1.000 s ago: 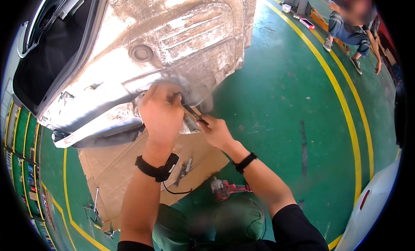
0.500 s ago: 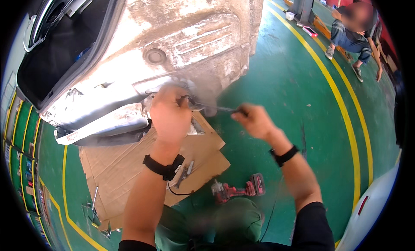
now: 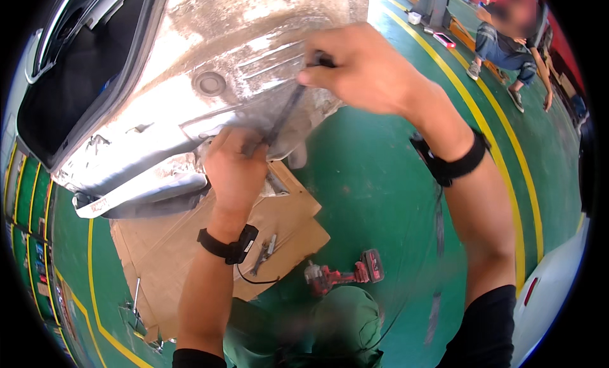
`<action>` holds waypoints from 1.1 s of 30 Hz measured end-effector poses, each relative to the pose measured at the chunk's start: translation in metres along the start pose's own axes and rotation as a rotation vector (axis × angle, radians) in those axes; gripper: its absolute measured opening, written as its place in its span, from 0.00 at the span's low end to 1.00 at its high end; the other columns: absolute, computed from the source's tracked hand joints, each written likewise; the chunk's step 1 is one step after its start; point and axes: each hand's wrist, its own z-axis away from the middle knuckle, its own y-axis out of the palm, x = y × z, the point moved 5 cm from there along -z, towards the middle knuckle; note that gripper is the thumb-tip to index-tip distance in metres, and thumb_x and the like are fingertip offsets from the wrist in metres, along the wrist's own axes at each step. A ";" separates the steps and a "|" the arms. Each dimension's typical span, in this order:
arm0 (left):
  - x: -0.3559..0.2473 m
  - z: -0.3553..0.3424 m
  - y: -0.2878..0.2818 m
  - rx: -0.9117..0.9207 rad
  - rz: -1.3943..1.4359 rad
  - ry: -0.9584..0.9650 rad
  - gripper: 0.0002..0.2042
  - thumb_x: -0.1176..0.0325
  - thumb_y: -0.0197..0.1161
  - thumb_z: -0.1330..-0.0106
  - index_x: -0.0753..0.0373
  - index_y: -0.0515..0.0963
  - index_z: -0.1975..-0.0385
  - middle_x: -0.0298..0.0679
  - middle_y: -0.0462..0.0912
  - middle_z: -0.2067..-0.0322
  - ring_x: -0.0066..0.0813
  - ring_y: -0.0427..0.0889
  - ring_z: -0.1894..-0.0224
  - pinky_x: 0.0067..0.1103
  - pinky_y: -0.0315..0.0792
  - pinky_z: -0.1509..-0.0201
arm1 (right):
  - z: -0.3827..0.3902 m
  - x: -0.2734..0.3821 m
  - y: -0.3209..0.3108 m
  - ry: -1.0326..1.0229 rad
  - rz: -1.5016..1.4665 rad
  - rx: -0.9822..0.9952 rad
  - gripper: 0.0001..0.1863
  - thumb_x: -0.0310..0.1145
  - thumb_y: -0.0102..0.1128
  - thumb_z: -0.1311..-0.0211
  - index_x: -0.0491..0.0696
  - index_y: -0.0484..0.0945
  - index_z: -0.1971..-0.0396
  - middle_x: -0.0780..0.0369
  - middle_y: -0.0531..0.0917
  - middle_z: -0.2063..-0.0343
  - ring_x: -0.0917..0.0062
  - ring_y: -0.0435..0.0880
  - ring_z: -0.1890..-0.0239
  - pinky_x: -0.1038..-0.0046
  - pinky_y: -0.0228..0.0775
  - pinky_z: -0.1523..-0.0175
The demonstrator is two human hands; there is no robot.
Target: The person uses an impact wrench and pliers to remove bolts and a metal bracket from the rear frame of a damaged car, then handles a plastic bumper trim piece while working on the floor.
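Observation:
A large car body panel (image 3: 190, 35), off-white with brown grime, with a recessed round plug and raised ribs, fills the upper middle and left. My left hand (image 3: 235, 165) is closed on a dark metal tool (image 3: 287, 111) against the panel's lower edge, just right of a white curved strip (image 3: 136, 187); what the tool's end bears on is hidden. My right hand (image 3: 361, 70) is closed round the tool's upper end, which angles up and to the right from my left hand.
Below lies cardboard (image 3: 158, 247) with loose metal tools (image 3: 265, 254), beside a red-and-black cordless impact wrench (image 3: 342, 276). Another person (image 3: 507, 51) crouches at upper right by a grey post (image 3: 439, 6). A white car (image 3: 545, 292) stands at lower right, shelving (image 3: 28, 254) at left.
My right hand has moved right, then swung sharply up over the panel, turning the tool from pointing down-right to up-right. My left hand stays near the same spot on the panel.

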 end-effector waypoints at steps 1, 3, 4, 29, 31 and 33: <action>0.000 0.002 0.000 0.020 -0.026 -0.001 0.09 0.81 0.68 0.50 0.63 0.82 0.69 0.38 0.82 0.72 0.27 0.79 0.74 0.24 0.74 0.68 | 0.011 -0.005 0.005 0.062 -0.049 -0.006 0.13 0.37 0.63 0.40 0.40 0.81 0.68 0.46 0.82 0.74 0.48 0.82 0.68 0.58 0.75 0.60; 0.005 0.004 -0.004 -0.012 0.015 -0.012 0.10 0.82 0.67 0.51 0.63 0.83 0.69 0.38 0.82 0.72 0.27 0.79 0.75 0.24 0.73 0.69 | 0.035 -0.011 0.019 0.194 -0.147 -0.014 0.14 0.39 0.66 0.39 0.41 0.81 0.66 0.47 0.83 0.74 0.51 0.82 0.70 0.60 0.75 0.62; 0.006 0.004 -0.006 -0.035 0.043 -0.013 0.10 0.82 0.66 0.51 0.62 0.83 0.69 0.38 0.82 0.72 0.27 0.78 0.75 0.23 0.73 0.69 | 0.051 -0.018 0.029 0.280 -0.252 -0.043 0.13 0.38 0.67 0.39 0.42 0.82 0.66 0.49 0.83 0.74 0.56 0.82 0.71 0.63 0.74 0.63; 0.000 0.002 0.000 -0.033 -0.025 -0.073 0.09 0.82 0.70 0.51 0.63 0.83 0.69 0.40 0.81 0.73 0.29 0.78 0.76 0.25 0.72 0.70 | 0.163 -0.039 0.300 0.736 -0.961 0.217 0.16 0.42 0.63 0.29 0.41 0.80 0.61 0.63 0.80 0.76 0.80 0.77 0.74 0.71 0.70 0.69; -0.001 0.001 -0.006 -0.040 -0.033 -0.062 0.09 0.82 0.70 0.51 0.63 0.83 0.70 0.40 0.81 0.73 0.30 0.79 0.76 0.25 0.73 0.70 | 0.177 -0.064 0.272 0.735 -0.883 0.201 0.19 0.44 0.65 0.31 0.40 0.82 0.56 0.65 0.82 0.73 0.82 0.78 0.73 0.74 0.72 0.69; 0.002 0.001 -0.008 -0.029 -0.037 -0.078 0.09 0.82 0.68 0.50 0.62 0.82 0.70 0.41 0.82 0.71 0.38 0.81 0.72 0.30 0.75 0.67 | 0.164 -0.072 0.191 0.835 -0.834 0.168 0.18 0.43 0.68 0.33 0.41 0.83 0.69 0.68 0.74 0.82 0.83 0.67 0.77 0.72 0.64 0.71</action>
